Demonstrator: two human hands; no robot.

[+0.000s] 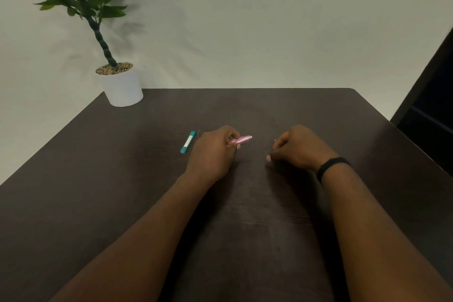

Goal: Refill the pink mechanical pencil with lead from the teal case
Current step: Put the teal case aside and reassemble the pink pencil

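The pink mechanical pencil lies nearly left-right, its pale end pointing right, gripped in the closed left hand. The right hand is curled; contents indiscernible. The teal case lies on the table, left, long axis near-far.

Pink pencil gripped; teal case flat.

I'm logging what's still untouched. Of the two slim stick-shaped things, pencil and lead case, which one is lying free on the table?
The teal case, flat on the table beside the left hand; that hand grips the pink pencil.
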